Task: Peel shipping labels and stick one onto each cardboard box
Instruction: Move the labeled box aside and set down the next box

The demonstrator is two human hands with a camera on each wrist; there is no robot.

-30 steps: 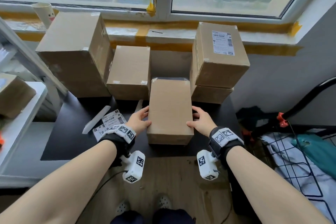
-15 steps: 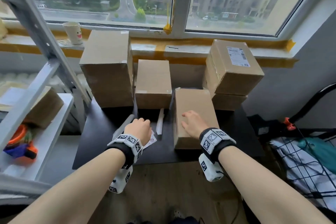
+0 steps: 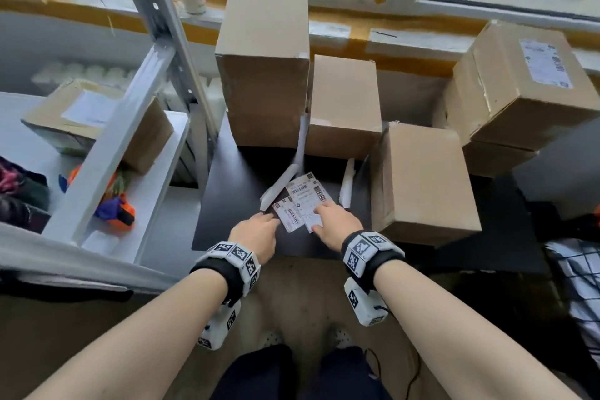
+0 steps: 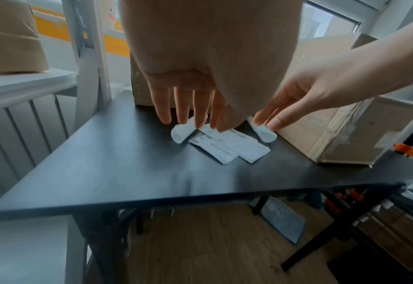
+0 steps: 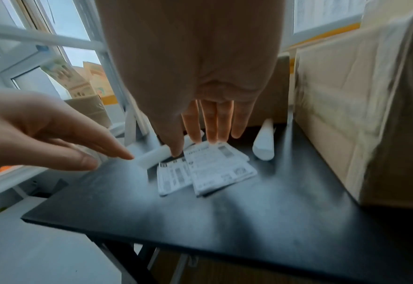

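- One box (image 3: 526, 81) at the right already has a label; the plain boxes (image 3: 344, 104) look unlabelled.
- Shipping labels (image 3: 303, 200) lie on the dark surface (image 3: 233, 172).
- Left hand (image 3: 256, 235) and right hand (image 3: 334, 226) both reach in with fingers straight, gripping nothing so far.

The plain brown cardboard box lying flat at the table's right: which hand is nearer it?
Right. The right hand reaches over the printed white shipping labels, just left of the plain brown cardboard box; the left hand is farther left, beyond the labels.
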